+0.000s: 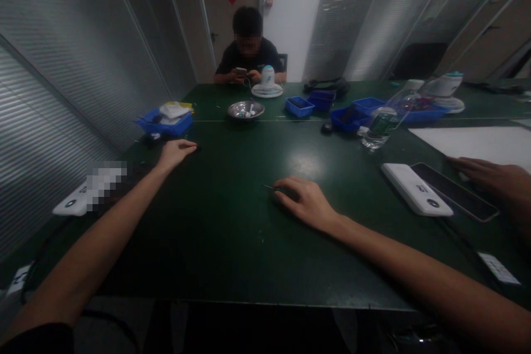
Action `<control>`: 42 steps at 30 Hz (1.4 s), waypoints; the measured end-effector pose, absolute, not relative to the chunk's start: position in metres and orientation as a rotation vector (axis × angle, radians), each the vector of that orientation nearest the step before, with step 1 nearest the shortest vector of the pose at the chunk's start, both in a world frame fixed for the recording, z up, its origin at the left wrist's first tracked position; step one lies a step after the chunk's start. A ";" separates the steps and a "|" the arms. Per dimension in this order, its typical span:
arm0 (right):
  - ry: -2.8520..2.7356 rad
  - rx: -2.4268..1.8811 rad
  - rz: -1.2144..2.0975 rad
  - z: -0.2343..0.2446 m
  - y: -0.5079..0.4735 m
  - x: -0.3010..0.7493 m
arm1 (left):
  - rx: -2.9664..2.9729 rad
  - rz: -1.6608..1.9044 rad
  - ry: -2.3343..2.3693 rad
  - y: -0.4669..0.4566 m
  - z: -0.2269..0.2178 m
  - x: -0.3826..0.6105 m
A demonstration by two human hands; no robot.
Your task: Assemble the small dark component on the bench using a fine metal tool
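My left hand (176, 155) reaches over the left part of the green table (232, 254), fingers pinched together. A tiny dark spot shows at its fingertips, too small to name. A blue bin (166, 128) with white and yellow items in it stands just beyond that hand. Near the middle of the table rests my right hand (305, 203), its fingers curled closed. From between its thumb and forefinger a thin, needle-like piece (268, 186) sticks out to the left; the rest of it is hidden in the hand.
A metal bowl (245, 112) holds small white items. Behind it stands a white fan (267, 86), and a person (249, 52) sits with a phone. To the right are blue bins (299, 106), a tilted-looking bottle (381, 127), a power bank (417, 189), a phone (456, 192) and another person's hand (493, 177).
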State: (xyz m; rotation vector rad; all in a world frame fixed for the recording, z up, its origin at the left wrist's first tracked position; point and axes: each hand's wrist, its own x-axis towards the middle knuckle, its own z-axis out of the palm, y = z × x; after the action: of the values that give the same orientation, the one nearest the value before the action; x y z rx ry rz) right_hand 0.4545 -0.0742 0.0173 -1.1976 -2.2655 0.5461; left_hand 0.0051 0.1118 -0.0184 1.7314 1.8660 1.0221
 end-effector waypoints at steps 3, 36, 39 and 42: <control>-2.266 -1.201 0.544 0.019 -0.075 0.454 | 1.671 1.059 1.847 0.112 -0.020 0.006; -2.270 -1.188 0.559 0.018 -0.074 0.454 | 2.687 0.580 1.956 0.066 -0.007 0.039; -2.276 -1.183 0.563 0.017 -0.074 0.455 | 2.676 0.659 1.949 0.066 -0.008 0.040; -2.282 -1.181 0.549 0.018 -0.073 0.454 | 2.682 0.648 1.958 0.068 -0.009 0.040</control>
State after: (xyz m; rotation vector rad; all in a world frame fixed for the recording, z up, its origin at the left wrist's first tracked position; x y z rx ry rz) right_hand 0.4539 -0.0735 0.0176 -1.1807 -2.2818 0.5494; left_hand 0.0395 0.0676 -0.0091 2.6823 1.9584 0.6482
